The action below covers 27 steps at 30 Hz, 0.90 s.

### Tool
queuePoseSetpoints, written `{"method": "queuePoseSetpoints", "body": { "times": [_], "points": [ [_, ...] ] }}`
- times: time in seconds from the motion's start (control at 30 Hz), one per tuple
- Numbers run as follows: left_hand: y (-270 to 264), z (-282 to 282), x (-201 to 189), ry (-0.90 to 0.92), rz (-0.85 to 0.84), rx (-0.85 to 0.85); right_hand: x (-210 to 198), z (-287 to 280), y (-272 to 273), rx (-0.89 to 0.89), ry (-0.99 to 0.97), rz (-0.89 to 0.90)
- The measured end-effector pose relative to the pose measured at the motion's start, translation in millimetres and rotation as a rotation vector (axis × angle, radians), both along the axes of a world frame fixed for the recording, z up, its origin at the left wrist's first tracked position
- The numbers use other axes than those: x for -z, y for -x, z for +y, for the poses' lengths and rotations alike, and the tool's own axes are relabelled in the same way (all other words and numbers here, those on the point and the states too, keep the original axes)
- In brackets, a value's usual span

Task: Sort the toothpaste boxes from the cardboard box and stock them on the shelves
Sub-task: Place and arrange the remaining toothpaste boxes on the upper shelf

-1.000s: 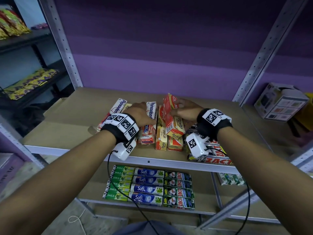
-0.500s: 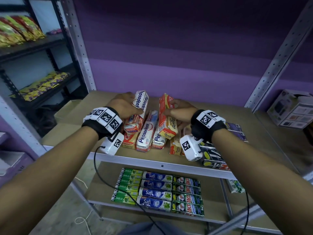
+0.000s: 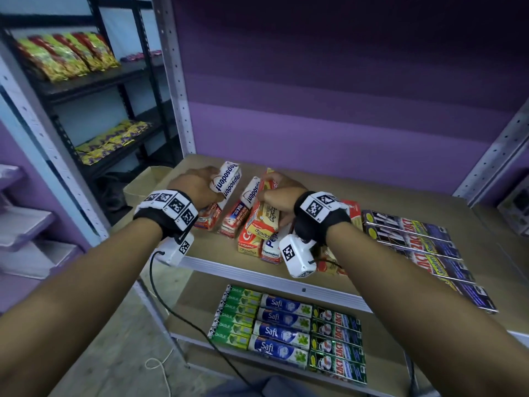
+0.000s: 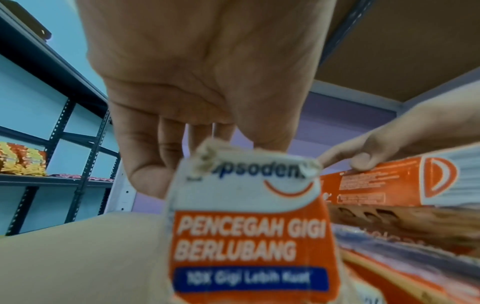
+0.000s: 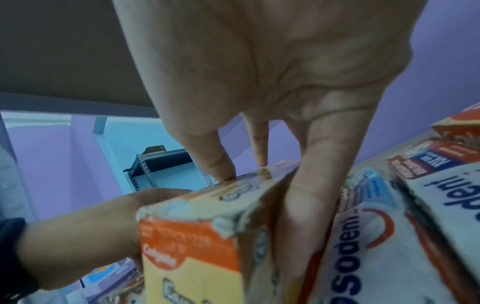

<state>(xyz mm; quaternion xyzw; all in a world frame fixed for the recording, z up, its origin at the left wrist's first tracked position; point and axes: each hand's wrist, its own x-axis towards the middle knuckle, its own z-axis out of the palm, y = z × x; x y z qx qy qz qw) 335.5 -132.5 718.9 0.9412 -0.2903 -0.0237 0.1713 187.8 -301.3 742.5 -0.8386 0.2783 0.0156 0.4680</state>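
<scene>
Pepsodent box (image 4: 249,222) txt blurred, btm cropped

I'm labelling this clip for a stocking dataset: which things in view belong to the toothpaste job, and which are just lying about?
Part of the job:
- Pepsodent box, held in the left hand
- Colgate box, held in the right hand
- loose boxes on the shelf
- Safi rows stocked on the lower shelf

Lying about:
- snack packets on the black rack
- grey carton, far right

Red, white, yellow and purple on the shelves

White-and-red Pepsodent box (image 3: 227,181) with blue lettering; yellow-and-red Colgate box (image 3: 264,214); green Darlie boxes (image 3: 236,319); blue-and-white Safi boxes (image 3: 282,328); purple wall (image 3: 329,110); black-and-white checked wristbands (image 3: 169,206).
</scene>
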Motion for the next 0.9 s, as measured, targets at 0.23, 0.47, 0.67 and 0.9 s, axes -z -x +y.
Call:
{"method": "queuePoseSetpoints", "body": {
  "times": [0.23,0.47,0.67,0.9],
  "points": [
    [-4,2,26,-0.075,0.010,0.013,13,12,-14,-0.105,0.125,0.057],
    [-12,-2,40,-0.041,0.097,0.042,14,10,-17,-0.045,-0.119,0.069],
    [-18,-7,34,-0.089,0.104,0.058,12,10,-15,-0.057,-0.125,0.082],
    [10,-22,12,0.090,0.012,0.169,-5,-15,5,0.024,-0.094,0.036]
  ]
}}
